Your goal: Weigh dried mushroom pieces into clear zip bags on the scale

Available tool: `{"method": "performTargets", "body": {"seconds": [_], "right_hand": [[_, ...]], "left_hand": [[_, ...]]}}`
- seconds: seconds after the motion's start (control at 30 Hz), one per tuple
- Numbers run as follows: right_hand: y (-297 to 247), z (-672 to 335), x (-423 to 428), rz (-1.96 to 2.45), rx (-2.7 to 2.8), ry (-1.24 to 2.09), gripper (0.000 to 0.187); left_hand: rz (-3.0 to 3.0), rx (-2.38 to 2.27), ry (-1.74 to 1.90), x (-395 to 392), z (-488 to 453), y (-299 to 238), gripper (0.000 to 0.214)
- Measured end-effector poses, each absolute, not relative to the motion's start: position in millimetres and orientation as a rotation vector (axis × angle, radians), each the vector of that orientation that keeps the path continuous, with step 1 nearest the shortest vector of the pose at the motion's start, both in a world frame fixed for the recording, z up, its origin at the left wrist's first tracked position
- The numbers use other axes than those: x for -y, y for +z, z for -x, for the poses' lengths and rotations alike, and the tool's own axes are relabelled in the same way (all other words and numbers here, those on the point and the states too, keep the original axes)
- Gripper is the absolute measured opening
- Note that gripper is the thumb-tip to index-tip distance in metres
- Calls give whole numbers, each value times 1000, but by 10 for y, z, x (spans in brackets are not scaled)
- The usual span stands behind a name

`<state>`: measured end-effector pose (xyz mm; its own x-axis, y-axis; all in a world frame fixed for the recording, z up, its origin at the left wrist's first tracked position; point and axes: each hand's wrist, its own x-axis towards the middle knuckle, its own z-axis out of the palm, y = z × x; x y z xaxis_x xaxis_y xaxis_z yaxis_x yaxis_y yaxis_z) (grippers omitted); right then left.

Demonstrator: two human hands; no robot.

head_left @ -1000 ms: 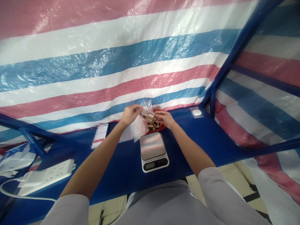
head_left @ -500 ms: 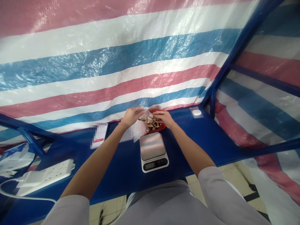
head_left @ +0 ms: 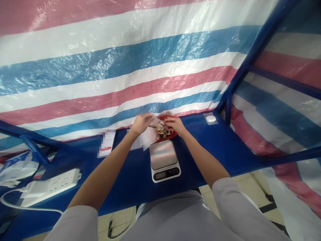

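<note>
Clear plastic bag (head_left: 149,138) held up over the red dish (head_left: 173,135) at the far edge of the blue bench (head_left: 130,177), so any spill lands there: my left hand (head_left: 141,123) pinches its top, my right hand's (head_left: 175,125) fingers press together against the brown dried pieces (head_left: 160,129), kitchen scale (head_left: 163,160) just nearer.

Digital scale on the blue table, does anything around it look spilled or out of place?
Nothing stands out: the digital scale sits flat, and the brown slices lie in the red dish and clear bag.
</note>
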<state>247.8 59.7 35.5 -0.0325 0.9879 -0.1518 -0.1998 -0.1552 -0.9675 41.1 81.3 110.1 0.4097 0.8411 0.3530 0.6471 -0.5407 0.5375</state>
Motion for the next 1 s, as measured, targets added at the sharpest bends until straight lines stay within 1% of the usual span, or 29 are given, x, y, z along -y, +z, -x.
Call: {"method": "performTargets", "body": {"seconds": [0.13, 0.23, 0.4, 0.53, 0.87, 1.0], "right_hand": [[316, -2482, -603, 1210, 1075, 1341, 13], [335, -2467, -585, 1187, 1113, 1310, 15], [416, -2476, -530, 1152, 961, 1456, 16], [455, -2482, -518, 1176, 963, 1508, 24], [450, -2456, -549, 1210, 1061, 1433, 27], [429, -2466, -560, 1238, 1134, 1338, 27]], "left_hand": [[-2355, -1310, 904, -803, -421, 1107, 34], [-2335, -1306, 894, -792, -444, 1103, 31], [-2315, -1342, 859, -782, -446, 1090, 27], [-2317, -1300, 859, -771, -436, 1078, 27], [-2389, -1277, 853, -799, -442, 1098, 30], [-2389, -1248, 848, -806, -459, 1091, 24]]}}
